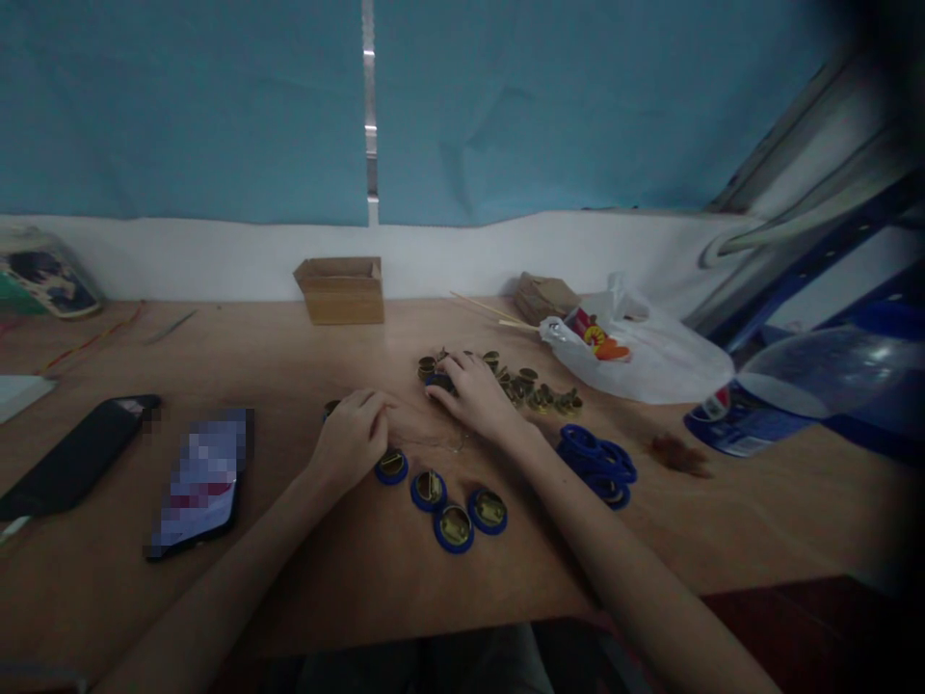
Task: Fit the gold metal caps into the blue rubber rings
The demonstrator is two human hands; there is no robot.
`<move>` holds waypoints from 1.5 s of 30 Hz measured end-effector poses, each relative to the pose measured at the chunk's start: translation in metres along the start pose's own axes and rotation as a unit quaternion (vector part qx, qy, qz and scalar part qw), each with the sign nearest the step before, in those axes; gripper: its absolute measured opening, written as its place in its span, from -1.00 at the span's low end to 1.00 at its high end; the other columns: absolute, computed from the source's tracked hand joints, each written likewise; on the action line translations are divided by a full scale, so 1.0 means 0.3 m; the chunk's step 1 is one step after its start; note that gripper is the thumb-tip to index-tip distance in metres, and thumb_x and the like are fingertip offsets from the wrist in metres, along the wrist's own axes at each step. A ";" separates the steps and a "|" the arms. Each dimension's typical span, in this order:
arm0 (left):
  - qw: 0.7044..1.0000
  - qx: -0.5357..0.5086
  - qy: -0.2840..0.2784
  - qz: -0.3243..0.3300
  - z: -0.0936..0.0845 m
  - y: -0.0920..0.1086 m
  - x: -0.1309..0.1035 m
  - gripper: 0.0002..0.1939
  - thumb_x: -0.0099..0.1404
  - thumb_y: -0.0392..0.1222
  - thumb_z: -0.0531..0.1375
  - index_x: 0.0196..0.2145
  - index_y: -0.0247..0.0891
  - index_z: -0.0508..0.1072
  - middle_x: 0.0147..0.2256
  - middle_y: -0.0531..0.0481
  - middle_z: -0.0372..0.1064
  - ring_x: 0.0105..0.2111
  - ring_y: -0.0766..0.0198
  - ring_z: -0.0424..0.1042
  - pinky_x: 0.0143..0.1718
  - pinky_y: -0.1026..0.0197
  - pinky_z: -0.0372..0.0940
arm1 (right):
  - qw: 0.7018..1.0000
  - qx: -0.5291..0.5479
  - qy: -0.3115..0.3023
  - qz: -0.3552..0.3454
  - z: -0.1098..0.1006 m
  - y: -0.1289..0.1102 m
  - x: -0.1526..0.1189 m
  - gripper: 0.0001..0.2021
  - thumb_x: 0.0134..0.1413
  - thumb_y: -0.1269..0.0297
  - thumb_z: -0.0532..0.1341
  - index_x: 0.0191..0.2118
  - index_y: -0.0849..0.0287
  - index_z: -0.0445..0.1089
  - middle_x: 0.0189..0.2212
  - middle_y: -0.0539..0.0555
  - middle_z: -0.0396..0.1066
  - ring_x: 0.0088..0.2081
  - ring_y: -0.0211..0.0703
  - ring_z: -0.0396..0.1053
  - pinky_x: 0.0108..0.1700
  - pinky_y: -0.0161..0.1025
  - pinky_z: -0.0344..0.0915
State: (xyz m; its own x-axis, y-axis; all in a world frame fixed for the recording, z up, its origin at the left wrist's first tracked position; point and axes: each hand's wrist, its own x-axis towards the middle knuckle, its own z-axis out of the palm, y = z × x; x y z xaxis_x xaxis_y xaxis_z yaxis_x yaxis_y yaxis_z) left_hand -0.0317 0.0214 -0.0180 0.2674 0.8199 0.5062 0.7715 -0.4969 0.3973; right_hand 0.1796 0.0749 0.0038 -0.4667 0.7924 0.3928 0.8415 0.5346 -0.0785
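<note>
My right hand [473, 393] is at the near left side of a pile of gold-coloured metal pieces [543, 397]. Its thumb and fingers close around a dark blue round piece [440, 384], partly covered. My left hand [353, 436] rests on the table with its fingers curled together; what they hold, if anything, is hidden. Behind its knuckles peeks a small gold piece [330, 409]. Nearer to me lie several blue rings with gold pin-like centres, among them one blue-rimmed badge [454, 527] and another [487, 511]. A stack of blue rings [596, 463] lies beside my right forearm.
Left on the wooden table [303, 588] are a lit phone [202, 482] and a black phone-like device [79, 458]. A cardboard box [343, 292] stands at the wall. A white plastic bag [650, 357] and a large bottle [773, 395] are at right.
</note>
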 end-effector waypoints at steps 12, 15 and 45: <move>0.990 -0.133 0.015 -0.048 -0.026 0.023 0.012 -0.80 0.33 -0.29 0.05 -0.15 -0.23 0.43 -0.24 -0.08 0.54 -0.24 0.17 0.54 -0.22 0.17 0.41 | 0.999 0.035 0.021 -0.033 -0.061 -0.026 -0.006 -0.94 0.22 0.42 0.15 -0.27 0.19 0.36 -0.23 0.13 0.40 -0.17 -0.07 0.34 -0.10 -0.18 0.25; 0.956 -0.270 0.010 -0.112 -0.033 0.046 0.017 -0.72 0.35 -0.15 0.09 -0.03 -0.26 0.40 -0.17 -0.11 0.55 -0.21 0.18 0.56 -0.17 0.17 0.44 | 0.991 0.112 0.055 -0.058 -0.107 -0.063 -0.028 -0.92 0.26 0.41 0.10 -0.25 0.17 0.33 -0.25 0.11 0.38 -0.22 -0.13 0.34 -0.15 -0.23 0.27; 0.809 -0.526 -0.043 -0.259 -0.052 0.112 0.035 -0.61 0.13 -0.15 0.31 -0.08 -0.32 0.49 -0.08 -0.16 0.53 -0.06 0.06 0.50 -0.02 0.05 0.39 | 0.947 0.300 0.095 0.061 -0.091 -0.155 -0.096 -0.86 0.15 0.43 0.13 -0.18 0.18 0.38 -0.33 0.08 0.48 -0.36 -0.18 0.43 -0.30 -0.26 0.38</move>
State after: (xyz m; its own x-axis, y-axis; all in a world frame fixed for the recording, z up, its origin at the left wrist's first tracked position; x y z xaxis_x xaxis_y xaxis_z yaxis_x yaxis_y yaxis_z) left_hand -0.0121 0.0088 0.0125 0.1402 0.9898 0.0264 -0.1119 -0.0106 0.9937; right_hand 0.1614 0.0192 0.0211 -0.2700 0.8222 0.5011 0.5531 0.5585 -0.6182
